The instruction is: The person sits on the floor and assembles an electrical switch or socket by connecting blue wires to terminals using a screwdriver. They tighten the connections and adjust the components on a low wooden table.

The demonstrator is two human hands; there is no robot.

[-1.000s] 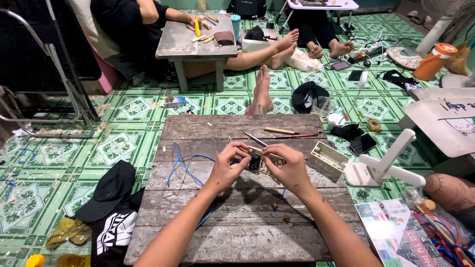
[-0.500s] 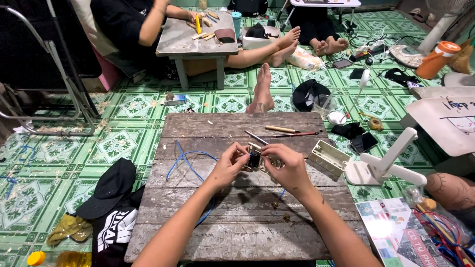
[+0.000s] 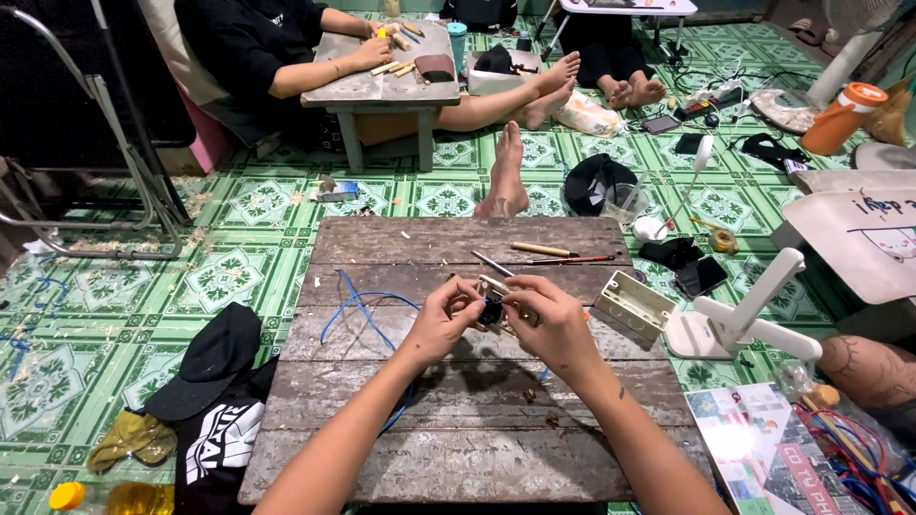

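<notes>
- The small white and black fitting point(image 3: 492, 303) sits between your two hands, just above the middle of the wooden table point(image 3: 458, 448).
- Your left hand point(image 3: 441, 321) pinches the fitting's left side, thumb and fingers closed on it.
- Your right hand point(image 3: 551, 324) grips the right side, fingers curled shut around it.
- A blue wire point(image 3: 360, 310) loops across the table just left of your left hand and trails toward you.
- Behind the fitting, toward the table's far edge, lie a wooden-handled tool point(image 3: 541, 250), a thin red pen point(image 3: 576, 259) and a slim metal tool point(image 3: 493, 264).
- A white plastic box point(image 3: 632, 307) rests open at the table's right edge, near your right hand.
- Two small dark bits point(image 3: 530, 395) lie on the table under your right forearm.
- Beyond the table, another person's bare foot point(image 3: 505, 176) rests on the green tiled floor point(image 3: 229, 277).
</notes>
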